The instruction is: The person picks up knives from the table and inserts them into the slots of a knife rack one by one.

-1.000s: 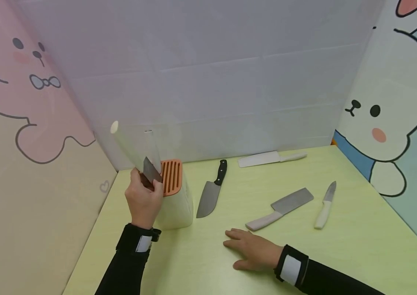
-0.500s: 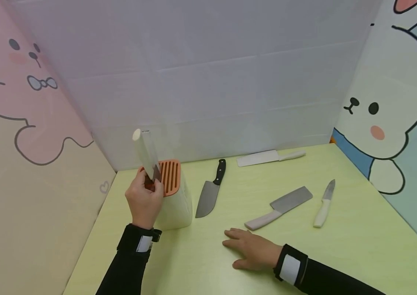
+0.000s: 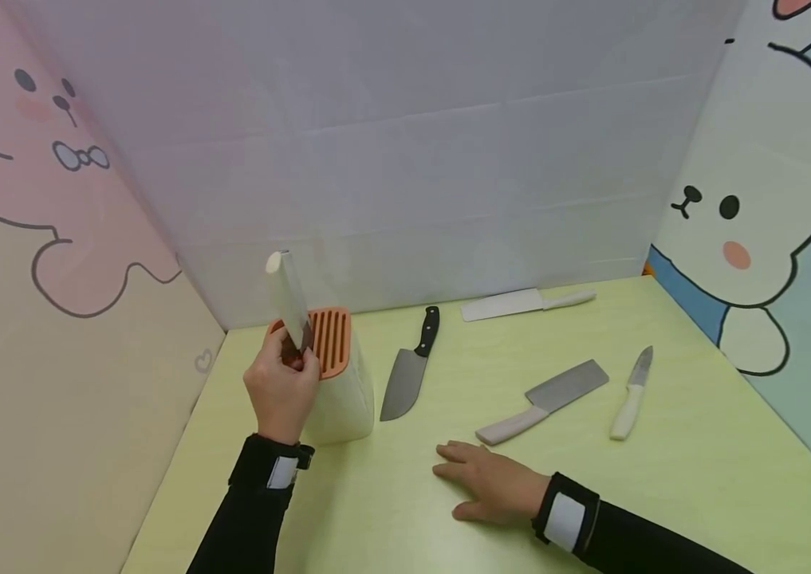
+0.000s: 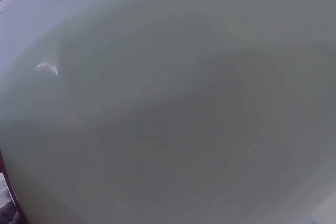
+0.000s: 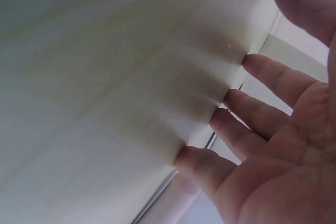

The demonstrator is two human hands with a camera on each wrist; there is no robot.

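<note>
With its thumb and fingers, my left hand pinches a white-handled kitchen knife low down, at the top of a knife block. The handle points up, leaning slightly left; only a sliver of blade shows beside my fingers. The block is off-white with a slotted orange top. A clear upright piece behind the handle is now mostly covered by it. In the left wrist view the block's pale wall fills nearly everything. My right hand rests on the table with fingers spread, fingertips on the surface in the right wrist view.
On the yellow-green table lie a black-handled knife right of the block, a cleaver beyond my right hand, a paring knife at the right, and a white-handled knife along the back wall.
The kitchen knife's handle has swung from a left tilt to nearly upright and sits slightly lower, its blade less visible at the block's top. My right hand has stayed in place.
</note>
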